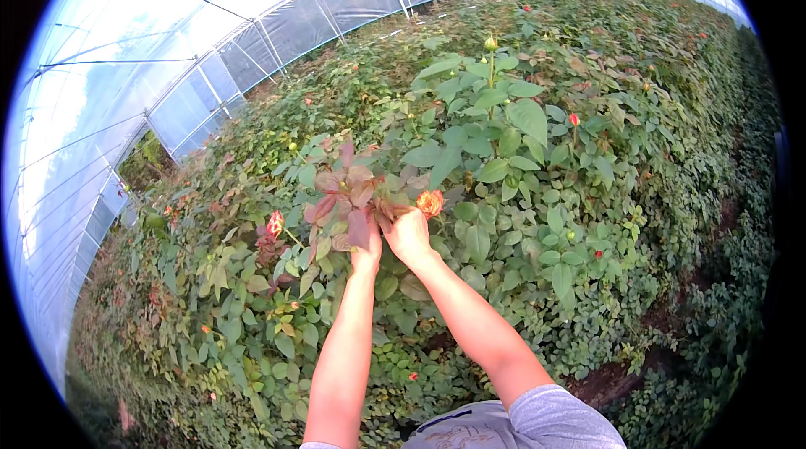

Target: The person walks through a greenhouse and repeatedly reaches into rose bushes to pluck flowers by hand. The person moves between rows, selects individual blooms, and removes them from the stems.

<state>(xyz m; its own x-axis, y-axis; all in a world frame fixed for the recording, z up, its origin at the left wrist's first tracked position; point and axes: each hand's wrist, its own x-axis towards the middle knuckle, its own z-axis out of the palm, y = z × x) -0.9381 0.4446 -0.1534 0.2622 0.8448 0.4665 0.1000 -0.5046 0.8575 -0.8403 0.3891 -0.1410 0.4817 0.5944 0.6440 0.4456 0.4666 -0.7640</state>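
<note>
My left hand (370, 250) reaches up into a rose shoot with dark reddish leaves (343, 200). Those leaves cover most of its fingers, so its grip is hidden. Beside it, my right hand (409, 236) is curled, with its fingertips at the reddish leaves on the shoot's right side. Just above the right knuckles is an open orange rose bloom (430, 203), close to the hand. To the left of both hands, a red-and-cream rose bud (275, 223) stands on a green stem.
A tall rose stem with a green bud (491, 43) rises beyond my hands. A red bud (573, 120) stands to its right. Dense rose bushes (252, 317) surround me. A plastic-film greenhouse wall (352, 11) on metal posts runs behind. Bare soil (607, 383) shows at lower right.
</note>
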